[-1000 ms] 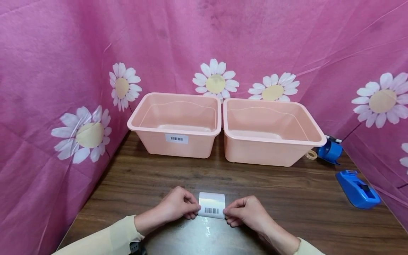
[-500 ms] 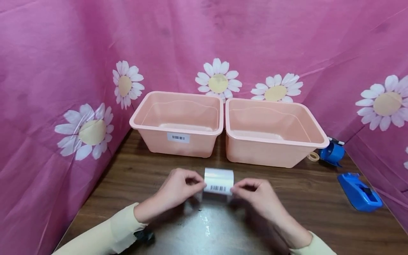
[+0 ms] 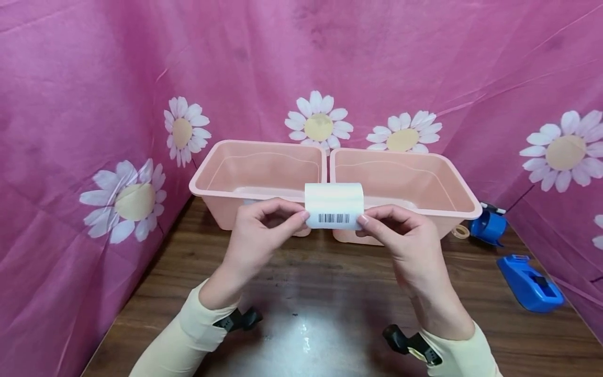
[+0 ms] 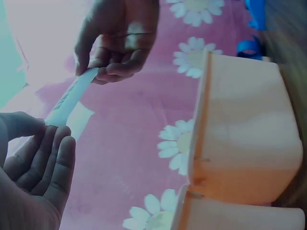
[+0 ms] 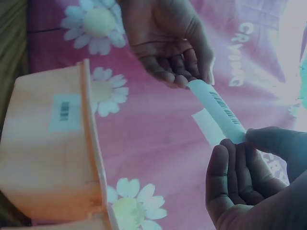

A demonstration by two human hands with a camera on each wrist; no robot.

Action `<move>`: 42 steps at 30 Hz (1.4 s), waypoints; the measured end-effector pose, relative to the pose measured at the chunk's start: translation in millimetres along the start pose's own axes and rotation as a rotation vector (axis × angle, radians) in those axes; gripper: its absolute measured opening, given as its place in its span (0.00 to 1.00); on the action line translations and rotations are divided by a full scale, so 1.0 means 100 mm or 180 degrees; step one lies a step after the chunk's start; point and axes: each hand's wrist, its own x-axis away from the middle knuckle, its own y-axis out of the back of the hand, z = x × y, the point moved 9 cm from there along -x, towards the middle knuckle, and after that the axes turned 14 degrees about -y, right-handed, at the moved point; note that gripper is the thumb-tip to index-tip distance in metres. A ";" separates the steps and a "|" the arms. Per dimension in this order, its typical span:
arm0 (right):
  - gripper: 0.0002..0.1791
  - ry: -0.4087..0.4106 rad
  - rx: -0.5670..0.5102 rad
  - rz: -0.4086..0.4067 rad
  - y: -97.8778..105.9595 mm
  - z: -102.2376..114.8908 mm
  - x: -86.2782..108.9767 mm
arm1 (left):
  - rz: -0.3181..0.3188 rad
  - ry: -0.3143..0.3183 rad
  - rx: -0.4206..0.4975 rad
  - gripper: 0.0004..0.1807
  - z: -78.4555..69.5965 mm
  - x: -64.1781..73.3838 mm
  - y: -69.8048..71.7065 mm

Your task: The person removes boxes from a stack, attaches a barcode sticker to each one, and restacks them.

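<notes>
A white barcode label (image 3: 334, 203) is held up in the air in front of two pink tubs. My left hand (image 3: 256, 238) pinches its lower left corner between thumb and fingers, and my right hand (image 3: 410, 243) pinches the lower right corner. The label curves backward at its top, with the barcode toward me. In the left wrist view the label (image 4: 72, 98) stretches between both hands. Behind it stand the left tub (image 3: 216, 207) and the right tub (image 3: 445, 222). In the right wrist view a barcode label (image 5: 64, 112) is stuck on the left tub's front.
A blue tape dispenser (image 3: 529, 283) lies on the brown wooden table (image 3: 301, 283) at the right. Behind it, by the right tub, are another blue object (image 3: 489, 226) and a small tape roll (image 3: 460, 231). A pink flowered cloth (image 3: 254, 63) hangs behind and at the sides.
Both hands have lifted the label off the table area, up and forward, to the height of the tubs. It now covers part of both tubs in the head view.
</notes>
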 end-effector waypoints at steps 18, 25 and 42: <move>0.06 0.0020 -0.0068 0.0024 -0.05 -0.06 0.00 | -0.0097 -0.0058 -0.0235 0.07 -0.07 0.00 0.09; 0.09 0.0059 -0.0118 0.0059 -0.07 -0.06 0.02 | -0.0134 -0.0015 -0.0225 0.07 -0.05 0.00 0.10; 0.07 -0.0016 0.0103 0.0198 -0.12 -0.10 0.02 | -0.0171 0.0224 0.0088 0.09 0.07 -0.03 0.16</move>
